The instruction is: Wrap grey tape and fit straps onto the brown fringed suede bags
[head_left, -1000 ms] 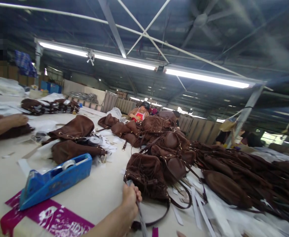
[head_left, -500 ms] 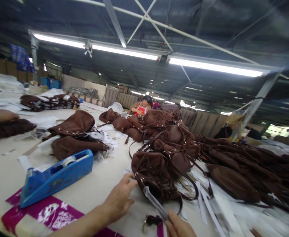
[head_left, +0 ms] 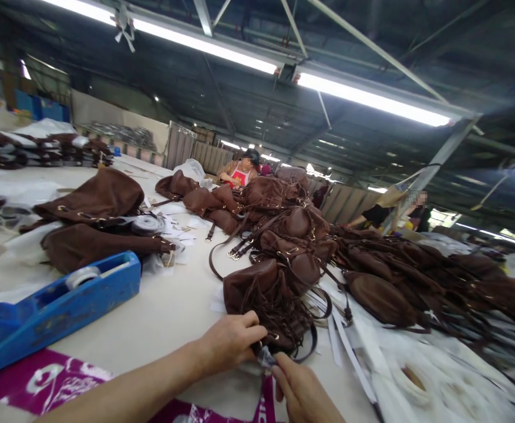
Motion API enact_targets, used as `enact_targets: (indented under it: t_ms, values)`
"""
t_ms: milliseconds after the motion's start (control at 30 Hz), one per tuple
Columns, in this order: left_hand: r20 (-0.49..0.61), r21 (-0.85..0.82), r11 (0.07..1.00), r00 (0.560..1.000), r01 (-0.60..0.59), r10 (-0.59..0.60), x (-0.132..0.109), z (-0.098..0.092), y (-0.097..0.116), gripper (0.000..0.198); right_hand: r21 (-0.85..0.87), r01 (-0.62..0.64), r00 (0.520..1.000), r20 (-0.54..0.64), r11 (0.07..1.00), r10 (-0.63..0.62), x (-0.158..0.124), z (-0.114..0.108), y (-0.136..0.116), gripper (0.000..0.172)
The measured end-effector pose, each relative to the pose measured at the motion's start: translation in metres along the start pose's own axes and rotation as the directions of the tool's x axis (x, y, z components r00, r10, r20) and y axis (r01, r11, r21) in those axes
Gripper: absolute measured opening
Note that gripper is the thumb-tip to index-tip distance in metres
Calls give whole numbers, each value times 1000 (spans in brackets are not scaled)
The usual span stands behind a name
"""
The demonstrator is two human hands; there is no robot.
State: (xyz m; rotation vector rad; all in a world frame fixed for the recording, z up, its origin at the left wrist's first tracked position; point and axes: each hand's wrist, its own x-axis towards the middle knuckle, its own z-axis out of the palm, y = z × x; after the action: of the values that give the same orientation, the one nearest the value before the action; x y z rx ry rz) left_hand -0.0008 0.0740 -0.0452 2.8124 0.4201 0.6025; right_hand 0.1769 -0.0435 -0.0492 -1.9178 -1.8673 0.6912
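Note:
In front of me, the nearest dark brown drawstring bag (head_left: 257,288) lies on the white table among other bags. My left hand (head_left: 228,345) is closed in a pinch at the bag's near edge; what sits between its fingertips is hidden. Just right of it, my right hand (head_left: 303,388) is closed on a crumpled piece of clear plastic film (head_left: 266,357). The film spans the small gap between both hands. A purple printed plastic sheet (head_left: 263,399) lies beneath them.
A blue tape dispenser (head_left: 63,311) stands left of my forearm. Two brown bags (head_left: 94,197) lie behind it. More brown bags (head_left: 292,223) are heaped ahead and to the right. White paper strips (head_left: 349,346) and a tape roll (head_left: 413,385) lie at right. Co-workers (head_left: 242,170) are beyond.
My left hand has moved right and closed beside my right hand. The plastic film, earlier stretched out long from my right hand, is now bunched between them. The view has turned right.

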Motion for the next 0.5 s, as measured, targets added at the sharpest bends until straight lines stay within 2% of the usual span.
enact_targets:
  t_ms: [67, 133, 233, 300, 400, 500]
  values:
    - [-30, -24, 998, 998, -55, 55, -1, 0, 2, 45, 62, -3, 1000, 12, 998, 2, 3, -2, -7, 29]
    - [-50, -90, 988, 991, -125, 121, -2, -1, 2, 51, 162, 5, 997, 72, 987, -17, 2, -7, -12, 28]
    - [-36, -190, 966, 985, -173, 169, -1, -2, 1, 31, 279, 12, 989, 138, 960, -53, 2, -14, -16, 28]
    - [-14, -193, 966, 985, -173, 173, 2, 0, -1, 18, 315, -10, 985, 168, 949, -45, 2, -19, -17, 28]
    - [24, -119, 980, 986, -161, 165, 3, 2, -8, 15, 353, -98, 974, 227, 930, 16, -7, -26, -11, 22]
    - [33, -88, 988, 991, -126, 129, -1, 0, -23, 16, 392, -260, 941, 308, 882, 140, -36, -37, 4, 16]
